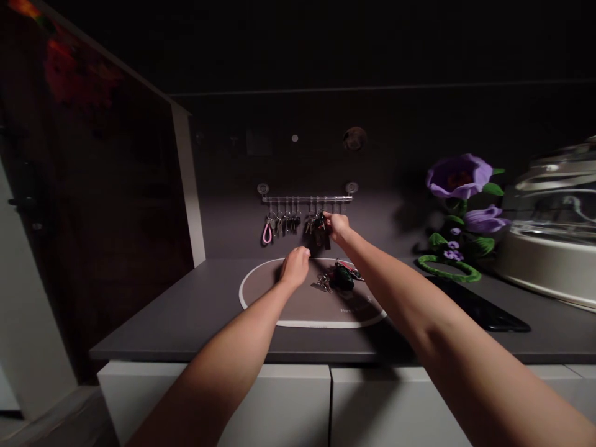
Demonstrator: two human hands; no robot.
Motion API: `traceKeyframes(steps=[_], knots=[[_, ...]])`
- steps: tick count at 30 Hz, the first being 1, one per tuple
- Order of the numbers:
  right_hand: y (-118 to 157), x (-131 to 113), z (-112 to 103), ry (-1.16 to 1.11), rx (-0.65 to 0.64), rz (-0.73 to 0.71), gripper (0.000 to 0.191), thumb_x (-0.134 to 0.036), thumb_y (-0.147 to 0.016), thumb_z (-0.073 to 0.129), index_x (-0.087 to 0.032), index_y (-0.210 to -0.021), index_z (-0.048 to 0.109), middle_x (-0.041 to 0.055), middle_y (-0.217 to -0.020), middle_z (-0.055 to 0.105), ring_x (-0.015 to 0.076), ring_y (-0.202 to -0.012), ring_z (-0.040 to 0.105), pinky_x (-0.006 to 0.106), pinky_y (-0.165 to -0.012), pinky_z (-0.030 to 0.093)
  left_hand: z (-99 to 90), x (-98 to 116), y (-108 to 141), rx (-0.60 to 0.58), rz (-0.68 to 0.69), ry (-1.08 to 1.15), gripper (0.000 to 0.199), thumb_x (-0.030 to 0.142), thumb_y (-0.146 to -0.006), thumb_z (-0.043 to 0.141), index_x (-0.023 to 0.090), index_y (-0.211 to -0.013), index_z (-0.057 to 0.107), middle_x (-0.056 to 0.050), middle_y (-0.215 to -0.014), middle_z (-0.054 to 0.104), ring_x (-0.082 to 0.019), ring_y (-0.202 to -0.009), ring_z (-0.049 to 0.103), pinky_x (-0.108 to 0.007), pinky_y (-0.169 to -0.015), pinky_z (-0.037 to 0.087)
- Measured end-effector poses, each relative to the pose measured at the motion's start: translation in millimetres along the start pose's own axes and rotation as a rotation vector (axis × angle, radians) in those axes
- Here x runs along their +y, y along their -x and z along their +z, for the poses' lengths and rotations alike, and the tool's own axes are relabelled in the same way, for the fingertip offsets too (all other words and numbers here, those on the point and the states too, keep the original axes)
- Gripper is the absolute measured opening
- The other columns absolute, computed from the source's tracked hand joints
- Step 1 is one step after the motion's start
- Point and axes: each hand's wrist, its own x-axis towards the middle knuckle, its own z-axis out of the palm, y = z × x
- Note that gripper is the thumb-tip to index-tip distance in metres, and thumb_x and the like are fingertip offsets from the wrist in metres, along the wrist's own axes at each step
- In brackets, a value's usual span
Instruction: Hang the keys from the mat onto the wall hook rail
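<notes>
The right hand [337, 226] pinches a bunch of keys [319, 225] hanging from the wall rail [307, 199], light, hard and swinging, best gripped at the ring, while the left hand [295, 267] curls narrow above the mat [261, 292], its contents unclear.

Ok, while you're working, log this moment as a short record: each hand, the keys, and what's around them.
Right hand: fingers on a dark bunch of keys hanging from the rail
Left hand: over the mat, no held item visible
Rail: metal hook rail with clear suction cups, several key sets hanging
Mat: oval taupe mat with white rim, metal keys with black fob lying on it
Nearby: purple artificial flower, flat black device, stainless steel lidded pot
</notes>
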Motion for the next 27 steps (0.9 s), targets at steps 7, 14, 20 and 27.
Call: traceKeyframes(steps=[7,14,20,27], knots=[[-0.9,5.4,-7.2,0.064,-0.039,0.01,0.02,-0.009,-0.074,0.052,-0.014,-0.055,0.049,-0.0029,-0.038,0.046,0.0061,-0.034,0.038,0.019,-0.036,0.034,0.8,-1.8,-0.3,-0.021,-0.012,0.012,0.027,0.022,-0.086,0.029,0.017,-0.076,0.053,-0.006,-0.077,0.059,-0.017,-0.079,0.053,-0.031,-0.075,0.04],[-9.9,15.2,-9.6,0.154,-0.074,-0.065,0.01,-0.011,-0.069,0.054,-0.013,-0.059,0.053,-0.0055,-0.038,0.043,0.0045,-0.034,0.034,0.017,-0.036,0.029,1.3,-2.4,0.3,-0.051,-0.001,0.057,0.026,0.022,-0.085,0.031,0.017,-0.076,0.054,-0.004,-0.074,0.059,-0.016,-0.075,0.053,-0.029,-0.073,0.04],[-12.1,13.6,-13.0,0.201,-0.083,-0.074,0.007,-0.008,-0.064,0.054,-0.013,-0.06,0.052,-0.0053,-0.043,0.046,0.0037,-0.038,0.037,0.016,-0.04,0.03,0.3,0.6,0.7,-0.1,0.045,0.151,0.022,0.021,-0.083,0.035,0.017,-0.075,0.055,-0.003,-0.073,0.059,-0.014,-0.072,0.052,-0.027,-0.072,0.041],[3.1,1.3,-22.1,0.261,-0.036,-0.122,0.007,-0.006,-0.06,0.054,-0.014,-0.061,0.055,-0.0055,-0.048,0.049,0.0038,-0.046,0.04,0.016,-0.048,0.031,-1.6,5.4,2.8,-0.179,-0.026,0.288,0.018,0.022,-0.08,0.042,0.015,-0.078,0.058,-0.001,-0.07,0.06,-0.011,-0.067,0.052,-0.024,-0.066,0.042]])
